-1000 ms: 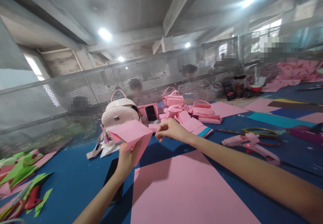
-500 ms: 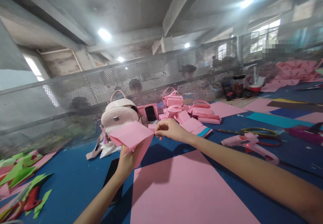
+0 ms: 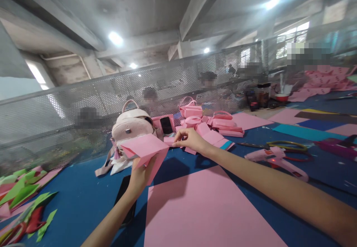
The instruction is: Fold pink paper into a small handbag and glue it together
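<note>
My left hand [image 3: 140, 176] grips a folded pink sheet [image 3: 146, 144] from below, raised over the table, with its fingers partly hidden behind the panels. To the right of the sheet's corner is my right hand [image 3: 189, 140], apart from it, thumb and fingertips pinched together. Whatever may be between those fingertips is too small to make out. Just behind them lies a small pink piece [image 3: 169, 140]. A large flat pink sheet [image 3: 206, 210] lies below both hands, and a dark phone [image 3: 122, 195] is partly covered by my left forearm.
A white backpack [image 3: 134, 126] stands behind my left hand. Pink handled bags [image 3: 225, 122] sit at the back. On the right are a pink glue gun [image 3: 276, 159] and scissors [image 3: 287, 145]. Green scraps [image 3: 25, 187] and red-handled scissors [image 3: 36, 219] lie left. A perforated metal screen [image 3: 167, 91] borders the table.
My right hand has moved slightly right, away from the folded sheet's corner. The folded sheet has tilted a little in my left hand, which stays nearly in place.
</note>
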The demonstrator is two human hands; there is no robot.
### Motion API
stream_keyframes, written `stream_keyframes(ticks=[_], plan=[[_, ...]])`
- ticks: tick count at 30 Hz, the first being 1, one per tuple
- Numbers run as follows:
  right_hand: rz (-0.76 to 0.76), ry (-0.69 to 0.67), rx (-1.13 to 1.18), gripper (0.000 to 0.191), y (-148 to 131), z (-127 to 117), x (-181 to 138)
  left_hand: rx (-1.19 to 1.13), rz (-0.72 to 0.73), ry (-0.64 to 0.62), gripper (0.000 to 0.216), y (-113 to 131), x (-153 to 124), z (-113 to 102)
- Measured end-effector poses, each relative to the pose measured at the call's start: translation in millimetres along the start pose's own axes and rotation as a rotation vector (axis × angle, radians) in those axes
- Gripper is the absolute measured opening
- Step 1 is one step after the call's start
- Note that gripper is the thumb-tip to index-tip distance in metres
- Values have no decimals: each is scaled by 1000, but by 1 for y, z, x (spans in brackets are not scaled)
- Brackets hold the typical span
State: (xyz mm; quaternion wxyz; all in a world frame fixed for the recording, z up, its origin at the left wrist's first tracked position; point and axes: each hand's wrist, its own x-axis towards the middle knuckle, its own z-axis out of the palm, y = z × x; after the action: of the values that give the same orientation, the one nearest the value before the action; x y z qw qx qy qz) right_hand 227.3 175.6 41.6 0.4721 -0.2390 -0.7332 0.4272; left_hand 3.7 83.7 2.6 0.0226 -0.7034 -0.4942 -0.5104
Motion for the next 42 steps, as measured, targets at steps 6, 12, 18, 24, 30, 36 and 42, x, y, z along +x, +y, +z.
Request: stream_keyframes(ticks=[6, 12, 18, 24, 30, 36, 42], plan=[[85, -37, 153, 42, 1, -2, 2, 13, -21, -1, 34, 1, 0, 0], [178, -11, 294, 36, 6, -3, 3, 29, -8, -6, 34, -1, 0, 0], [286, -25, 427, 25, 9, -3, 2, 57, 10, -3, 36, 0, 0, 0], [357, -31, 543, 19, 3, -3, 1, 109, 54, -25, 39, 1, 2, 0], [403, -39, 670, 15, 1, -1, 0, 211, 133, -200, 26, 1, 1, -1], [419, -37, 768, 11, 3, -1, 2, 268, 201, -507, 37, 1, 0, 10], [424, -92, 823, 10, -6, 0, 0, 164, 55, -578, 36, 16, 9, -8]])
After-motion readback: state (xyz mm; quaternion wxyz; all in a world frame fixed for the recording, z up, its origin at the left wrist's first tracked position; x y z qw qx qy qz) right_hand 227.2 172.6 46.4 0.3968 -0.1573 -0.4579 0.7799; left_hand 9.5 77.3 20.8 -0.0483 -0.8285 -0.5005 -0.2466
